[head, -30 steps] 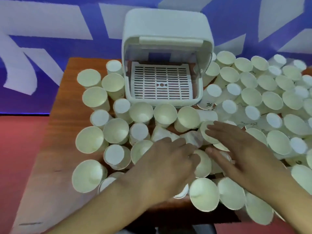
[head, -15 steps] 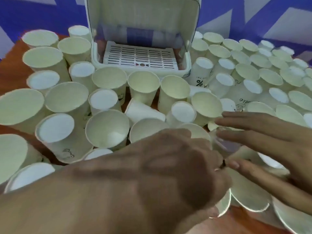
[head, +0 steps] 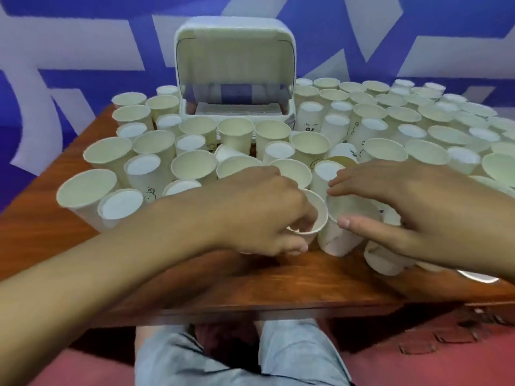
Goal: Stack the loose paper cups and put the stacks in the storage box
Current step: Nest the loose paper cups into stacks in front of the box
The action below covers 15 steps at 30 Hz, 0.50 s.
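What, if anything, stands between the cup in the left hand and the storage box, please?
Rows of loose cups stand on the table between the held cup and the storage box. Its lid is up, so lifting over them looks clear.

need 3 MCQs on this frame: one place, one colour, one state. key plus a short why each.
1. Where does the storage box stand?
A. at the far side of the table, behind paper cups
B. on the floor
C. at the table's near edge

2. What colour is the table top?
A. white
B. reddish-brown
C. green

3. What is the left hand doing?
A. lying flat on the table
B. lifting the box lid
C. gripping a paper cup by its rim

Key: 1 A, cups crowd the space in front of the box; 2 B, the bare near strip shows reddish-brown wood grain; 3 C, its fingers curl over the cup's rim.
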Each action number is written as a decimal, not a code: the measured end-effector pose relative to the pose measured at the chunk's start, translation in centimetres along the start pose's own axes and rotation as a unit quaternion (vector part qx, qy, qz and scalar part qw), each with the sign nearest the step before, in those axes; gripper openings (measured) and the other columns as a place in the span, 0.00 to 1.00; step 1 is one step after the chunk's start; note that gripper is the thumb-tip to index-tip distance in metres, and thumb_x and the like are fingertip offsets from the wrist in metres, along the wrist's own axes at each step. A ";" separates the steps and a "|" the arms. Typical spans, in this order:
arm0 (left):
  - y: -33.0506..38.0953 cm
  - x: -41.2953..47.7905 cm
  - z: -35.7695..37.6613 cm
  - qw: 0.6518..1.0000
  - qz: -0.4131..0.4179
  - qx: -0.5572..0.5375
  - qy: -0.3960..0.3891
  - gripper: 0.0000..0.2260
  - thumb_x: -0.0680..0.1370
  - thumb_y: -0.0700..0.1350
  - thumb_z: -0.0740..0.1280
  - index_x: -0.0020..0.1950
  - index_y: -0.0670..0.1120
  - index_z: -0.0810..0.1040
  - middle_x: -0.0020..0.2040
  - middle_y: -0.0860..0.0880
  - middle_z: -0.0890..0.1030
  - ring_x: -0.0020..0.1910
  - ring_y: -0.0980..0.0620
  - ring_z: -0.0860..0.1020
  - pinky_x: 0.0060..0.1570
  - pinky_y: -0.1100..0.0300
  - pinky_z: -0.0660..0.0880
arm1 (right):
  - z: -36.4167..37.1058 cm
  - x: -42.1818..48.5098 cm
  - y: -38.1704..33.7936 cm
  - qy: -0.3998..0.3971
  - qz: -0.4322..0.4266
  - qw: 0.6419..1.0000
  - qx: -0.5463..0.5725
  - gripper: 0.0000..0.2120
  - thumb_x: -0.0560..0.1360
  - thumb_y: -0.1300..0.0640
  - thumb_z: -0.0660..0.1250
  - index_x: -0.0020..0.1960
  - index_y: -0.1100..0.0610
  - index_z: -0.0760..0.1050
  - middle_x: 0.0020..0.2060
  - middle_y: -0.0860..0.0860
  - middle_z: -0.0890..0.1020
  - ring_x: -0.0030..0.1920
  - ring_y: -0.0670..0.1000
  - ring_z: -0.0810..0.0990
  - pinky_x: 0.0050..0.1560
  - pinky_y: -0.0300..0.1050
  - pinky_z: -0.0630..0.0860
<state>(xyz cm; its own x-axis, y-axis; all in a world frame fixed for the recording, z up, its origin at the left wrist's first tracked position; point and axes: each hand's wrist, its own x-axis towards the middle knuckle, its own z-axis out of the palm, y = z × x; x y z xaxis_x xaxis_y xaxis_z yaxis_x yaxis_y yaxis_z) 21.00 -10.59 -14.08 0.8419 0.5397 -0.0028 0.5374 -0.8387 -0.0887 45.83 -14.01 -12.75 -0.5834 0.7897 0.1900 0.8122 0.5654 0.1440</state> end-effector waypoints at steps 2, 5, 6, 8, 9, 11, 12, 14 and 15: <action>0.6 -0.2 0.1 1.000 -0.007 -0.006 0.012 0.11 0.77 0.60 0.62 0.49 0.55 0.79 0.42 0.54 0.79 0.43 0.52 0.76 0.51 0.52 0.73 | -1.5 0.1 -3.3 -0.043 0.021 0.998 0.032 0.19 0.77 0.34 0.57 0.62 0.40 0.73 0.57 0.39 0.81 0.58 0.45 0.79 0.51 0.52 0.79; 1.5 -0.2 0.4 0.999 -0.019 0.003 0.040 0.11 0.77 0.59 0.62 0.47 0.55 0.79 0.41 0.54 0.80 0.41 0.53 0.77 0.51 0.53 0.73 | -0.2 -0.6 -3.5 -0.049 0.041 0.997 0.052 0.21 0.76 0.33 0.56 0.62 0.41 0.75 0.55 0.41 0.81 0.55 0.48 0.80 0.47 0.52 0.79; 1.6 -0.2 0.5 0.999 -0.022 0.004 0.046 0.11 0.77 0.59 0.62 0.47 0.55 0.79 0.40 0.53 0.81 0.41 0.53 0.77 0.52 0.53 0.73 | -0.3 -0.3 -3.4 -0.036 0.055 0.997 0.039 0.21 0.75 0.34 0.56 0.61 0.42 0.76 0.53 0.42 0.82 0.53 0.49 0.81 0.46 0.52 0.79; 2.2 -0.3 0.5 0.998 -0.031 0.004 0.053 0.10 0.77 0.59 0.62 0.47 0.55 0.79 0.41 0.53 0.81 0.41 0.52 0.78 0.53 0.52 0.72 | 0.0 -0.5 -4.0 -0.039 0.063 0.997 0.028 0.18 0.75 0.36 0.58 0.57 0.43 0.77 0.49 0.43 0.82 0.50 0.51 0.81 0.44 0.52 0.78; 2.5 -0.4 0.6 0.998 -0.034 0.007 0.056 0.10 0.77 0.58 0.62 0.47 0.55 0.79 0.41 0.52 0.81 0.42 0.52 0.78 0.54 0.53 0.71 | 0.7 -0.6 -4.5 -0.038 0.060 0.997 0.020 0.15 0.75 0.37 0.60 0.54 0.43 0.77 0.47 0.43 0.82 0.49 0.50 0.80 0.43 0.51 0.77; 2.6 -0.6 1.1 0.997 -0.036 0.028 0.069 0.10 0.78 0.57 0.62 0.47 0.54 0.79 0.40 0.52 0.81 0.41 0.51 0.78 0.53 0.53 0.71 | 1.1 -0.5 -4.9 -0.035 0.072 0.997 0.009 0.10 0.75 0.40 0.61 0.49 0.44 0.76 0.42 0.42 0.80 0.47 0.49 0.78 0.42 0.50 0.75; 2.7 -0.8 1.4 0.995 -0.037 0.033 0.084 0.10 0.78 0.57 0.62 0.47 0.54 0.79 0.40 0.52 0.80 0.41 0.50 0.78 0.52 0.53 0.71 | 1.2 -0.3 -4.9 -0.030 0.074 0.997 0.005 0.08 0.75 0.41 0.62 0.47 0.44 0.75 0.41 0.42 0.80 0.47 0.49 0.77 0.44 0.49 0.75; 2.7 -1.0 2.0 0.992 -0.041 0.035 0.116 0.09 0.78 0.55 0.62 0.44 0.53 0.77 0.38 0.52 0.80 0.40 0.49 0.78 0.51 0.52 0.71 | 1.8 -0.1 -4.8 -0.033 0.085 0.996 -0.010 0.07 0.74 0.43 0.66 0.50 0.43 0.75 0.41 0.42 0.80 0.46 0.49 0.77 0.53 0.45 0.74; 2.7 -0.9 2.1 0.990 -0.045 0.037 0.128 0.08 0.78 0.55 0.62 0.43 0.53 0.77 0.37 0.52 0.80 0.40 0.49 0.78 0.51 0.52 0.71 | 2.2 -0.2 -4.8 -0.022 0.090 0.996 -0.015 0.09 0.72 0.45 0.70 0.51 0.43 0.76 0.40 0.42 0.81 0.45 0.49 0.79 0.57 0.44 0.72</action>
<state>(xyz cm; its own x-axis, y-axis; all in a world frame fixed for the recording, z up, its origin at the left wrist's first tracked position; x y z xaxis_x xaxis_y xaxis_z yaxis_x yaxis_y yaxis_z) 21.58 -13.25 -16.42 0.7806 0.5686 0.2595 0.6141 -0.7749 -0.1494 42.07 -16.36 -15.59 -0.4265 0.8879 0.1725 0.9028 0.4064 0.1404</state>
